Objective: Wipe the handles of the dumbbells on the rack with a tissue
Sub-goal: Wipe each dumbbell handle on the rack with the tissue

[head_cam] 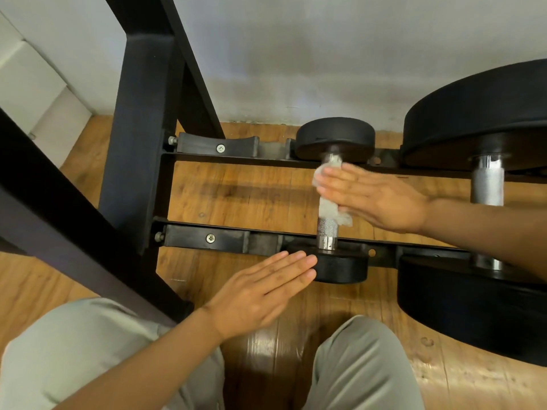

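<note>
Our right hand point(376, 199) lies flat, fingers straight, pressing a white tissue point(331, 208) against the knurled steel handle point(328, 229) of the small dumbbell point(336, 137); the fingertips are blurred. Our left hand point(260, 291) is flat and relaxed, holding nothing, fingertips just beside the dumbbell's near head point(340, 269). The dumbbell sits across the two rails of the black rack point(142, 137), with a bare cradle point(219, 143) to its left and a large dumbbell point(485, 179) close on its right. Wooden floor point(242, 190) below, pale wall point(296, 54) behind, grey trousers point(74, 350) at bottom.
</note>
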Motion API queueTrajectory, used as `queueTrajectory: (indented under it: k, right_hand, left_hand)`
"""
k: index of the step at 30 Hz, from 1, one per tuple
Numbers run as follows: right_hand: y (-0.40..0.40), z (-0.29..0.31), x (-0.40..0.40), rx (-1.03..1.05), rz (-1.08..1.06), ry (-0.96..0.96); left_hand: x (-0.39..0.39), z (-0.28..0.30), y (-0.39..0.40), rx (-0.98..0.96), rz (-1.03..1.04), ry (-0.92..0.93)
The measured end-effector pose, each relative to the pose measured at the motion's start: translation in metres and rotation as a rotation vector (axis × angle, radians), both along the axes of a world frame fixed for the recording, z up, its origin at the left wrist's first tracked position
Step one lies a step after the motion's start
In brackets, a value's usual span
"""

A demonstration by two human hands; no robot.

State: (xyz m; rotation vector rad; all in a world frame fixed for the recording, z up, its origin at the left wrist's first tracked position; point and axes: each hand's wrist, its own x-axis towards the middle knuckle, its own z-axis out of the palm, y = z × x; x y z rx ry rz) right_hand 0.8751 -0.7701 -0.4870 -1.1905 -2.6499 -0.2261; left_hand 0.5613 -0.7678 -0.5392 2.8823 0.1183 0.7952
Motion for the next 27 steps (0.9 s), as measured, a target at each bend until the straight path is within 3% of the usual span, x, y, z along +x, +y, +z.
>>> queueTrajectory:
  k: [4, 6, 11, 15, 17, 22, 27]
  right_hand:
    - [-0.020, -0.011, -0.010, -0.070, 0.282, -0.078]
    - [-0.014, -0.007, -0.007, -0.064, 0.322, -0.098]
    - [0.015, 0.004, 0.011, 0.020, 0.012, 0.000]
    - [0.009, -0.003, 0.004, 0.058, -0.102, 0.013]
    - [-0.004, -0.011, -0.002, 0.014, -0.048, 0.018]
    - [-0.017, -0.007, -0.006, -0.108, 0.316, -0.140]
    - [-0.002, 0.025, -0.002, -0.164, 0.096, -0.088]
  left_hand:
    - [0.001, 0.000, 0.000, -0.002, 0.002, -0.001]
    - [0.002, 0.000, -0.001, -0.010, 0.006, -0.005]
    - [0.003, -0.002, -0.004, -0.033, 0.009, -0.032]
    - [0.003, -0.001, -0.004, -0.040, 0.010, -0.038]
    - [0.003, 0.000, -0.003, -0.029, 0.005, -0.034]
    - [0.003, 0.001, -0.002, -0.007, 0.007, -0.038]
    - [-0.003, 0.009, 0.008, 0.085, -0.049, 0.059]
